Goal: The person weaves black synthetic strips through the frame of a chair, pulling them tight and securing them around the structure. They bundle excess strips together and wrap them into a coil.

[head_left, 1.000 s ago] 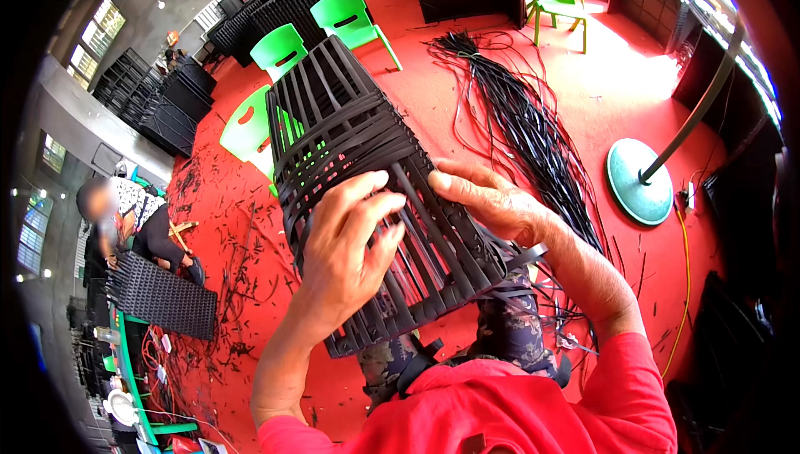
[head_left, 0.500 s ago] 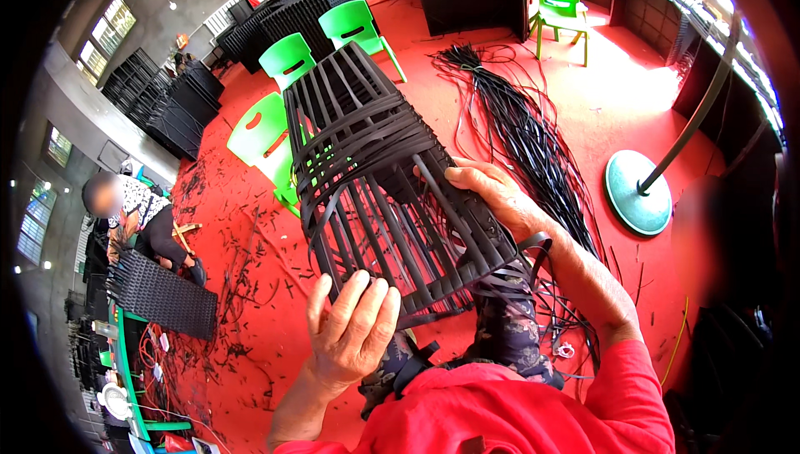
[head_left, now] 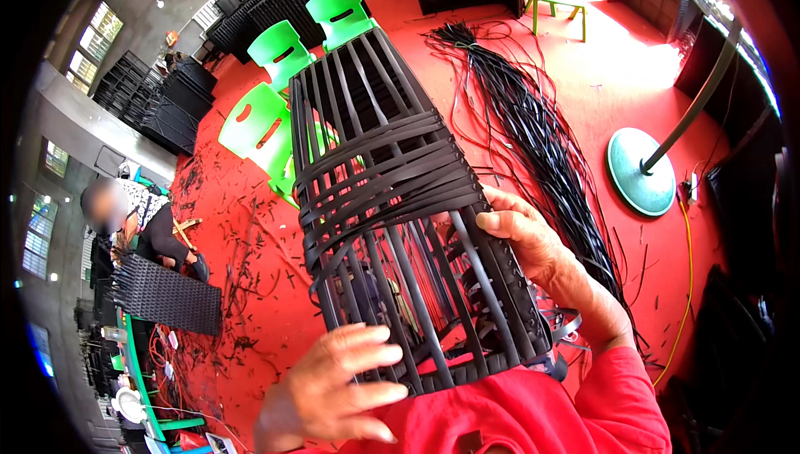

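Observation:
A long black frame (head_left: 408, 142) with lengthwise bars stretches from my body toward the green chairs. Flat black strips (head_left: 379, 179) are wound crosswise round its middle in overlapping bands. The near half shows bare bars with gaps between them. My right hand (head_left: 533, 241) grips the frame's right side rail, thumb on top and the other fingers partly hidden beneath. Beside the near left corner my left hand (head_left: 337, 383) is slightly blurred, its fingers spread and nothing visible in it. Whether its fingertips touch the bars I cannot tell.
Green chairs (head_left: 340, 14) stand beyond the frame. A long bundle of black strips (head_left: 533, 129) lies on the red floor to the right, near a round pale green stand base (head_left: 640, 169). At left, a person (head_left: 150, 221) bends over a woven black panel (head_left: 171, 296). Strip scraps litter the floor.
The frame has come nearer my body, its near end now over my lap. My left hand has dropped lower and turned, fingers spread. My right hand, still gripping the rail, has shifted right and down.

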Action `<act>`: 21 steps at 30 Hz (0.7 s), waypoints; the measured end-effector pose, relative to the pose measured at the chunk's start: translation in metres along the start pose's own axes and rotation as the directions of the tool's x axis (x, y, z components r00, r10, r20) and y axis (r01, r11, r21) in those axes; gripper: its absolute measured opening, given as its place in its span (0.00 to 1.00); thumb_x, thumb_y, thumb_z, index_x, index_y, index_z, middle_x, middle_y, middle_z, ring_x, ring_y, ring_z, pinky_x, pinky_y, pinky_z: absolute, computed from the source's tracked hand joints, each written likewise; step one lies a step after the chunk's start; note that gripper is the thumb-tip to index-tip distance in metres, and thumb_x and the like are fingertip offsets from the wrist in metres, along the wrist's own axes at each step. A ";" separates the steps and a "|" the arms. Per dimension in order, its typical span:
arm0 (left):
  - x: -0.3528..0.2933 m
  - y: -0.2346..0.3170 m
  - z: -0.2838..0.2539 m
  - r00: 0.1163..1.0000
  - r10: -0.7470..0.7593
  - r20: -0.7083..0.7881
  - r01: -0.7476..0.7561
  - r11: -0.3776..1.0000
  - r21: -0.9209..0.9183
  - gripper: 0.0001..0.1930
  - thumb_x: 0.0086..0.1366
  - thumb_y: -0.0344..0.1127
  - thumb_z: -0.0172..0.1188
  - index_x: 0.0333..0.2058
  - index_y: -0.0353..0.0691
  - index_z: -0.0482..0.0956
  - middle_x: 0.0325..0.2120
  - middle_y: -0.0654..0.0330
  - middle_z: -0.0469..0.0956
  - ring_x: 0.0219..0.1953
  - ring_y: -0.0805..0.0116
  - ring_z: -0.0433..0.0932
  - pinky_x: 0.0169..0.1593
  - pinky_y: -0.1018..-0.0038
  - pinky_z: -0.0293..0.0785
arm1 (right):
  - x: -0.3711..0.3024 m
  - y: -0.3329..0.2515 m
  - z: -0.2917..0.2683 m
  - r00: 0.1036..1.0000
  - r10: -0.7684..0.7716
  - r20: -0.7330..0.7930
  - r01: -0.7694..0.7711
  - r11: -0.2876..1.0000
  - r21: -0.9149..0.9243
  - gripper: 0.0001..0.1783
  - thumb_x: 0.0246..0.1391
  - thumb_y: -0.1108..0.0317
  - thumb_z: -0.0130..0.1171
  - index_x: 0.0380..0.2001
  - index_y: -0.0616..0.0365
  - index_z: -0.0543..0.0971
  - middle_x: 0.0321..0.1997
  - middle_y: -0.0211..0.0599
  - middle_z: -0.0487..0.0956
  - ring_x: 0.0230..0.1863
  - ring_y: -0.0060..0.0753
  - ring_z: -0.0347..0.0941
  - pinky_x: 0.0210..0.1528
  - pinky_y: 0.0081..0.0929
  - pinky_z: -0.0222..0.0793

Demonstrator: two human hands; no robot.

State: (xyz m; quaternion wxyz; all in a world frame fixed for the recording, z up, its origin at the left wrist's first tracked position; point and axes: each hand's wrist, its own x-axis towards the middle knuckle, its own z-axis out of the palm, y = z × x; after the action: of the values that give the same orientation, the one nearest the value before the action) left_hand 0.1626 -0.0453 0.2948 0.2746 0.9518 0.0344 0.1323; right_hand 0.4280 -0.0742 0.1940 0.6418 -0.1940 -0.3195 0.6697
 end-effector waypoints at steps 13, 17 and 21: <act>0.096 -0.038 0.017 0.980 0.087 -0.179 0.029 0.827 0.561 0.22 0.44 0.23 0.62 0.41 0.49 0.78 0.34 0.59 0.68 0.39 0.61 0.67 0.43 0.67 0.65 | -0.006 0.009 -0.005 0.998 -0.045 0.039 0.044 0.999 0.029 0.25 0.55 0.59 0.52 0.53 0.60 0.66 0.47 0.31 0.73 0.47 0.22 0.69 0.50 0.26 0.65; 0.095 -0.041 0.016 0.979 0.050 -0.197 0.065 0.841 0.536 0.21 0.39 0.20 0.59 0.36 0.48 0.78 0.33 0.60 0.67 0.39 0.59 0.66 0.43 0.65 0.64 | 0.002 0.017 -0.013 0.984 -0.074 0.159 0.061 0.994 0.088 0.22 0.56 0.57 0.51 0.49 0.59 0.68 0.42 0.31 0.73 0.44 0.24 0.69 0.46 0.26 0.68; 0.093 -0.043 0.020 0.967 0.069 -0.244 0.075 0.840 0.537 0.20 0.36 0.20 0.58 0.32 0.46 0.77 0.32 0.60 0.66 0.38 0.57 0.66 0.43 0.63 0.64 | 0.018 0.024 -0.021 0.987 0.058 0.152 -0.105 0.942 0.318 0.19 0.56 0.57 0.50 0.47 0.58 0.69 0.37 0.36 0.75 0.37 0.28 0.73 0.39 0.29 0.72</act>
State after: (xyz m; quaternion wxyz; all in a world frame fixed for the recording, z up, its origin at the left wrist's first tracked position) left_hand 0.2574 -0.0061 0.2776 -0.0124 0.9655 0.1066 0.2373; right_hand 0.4227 -0.0519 0.1651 0.6126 -0.0512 -0.2407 0.7511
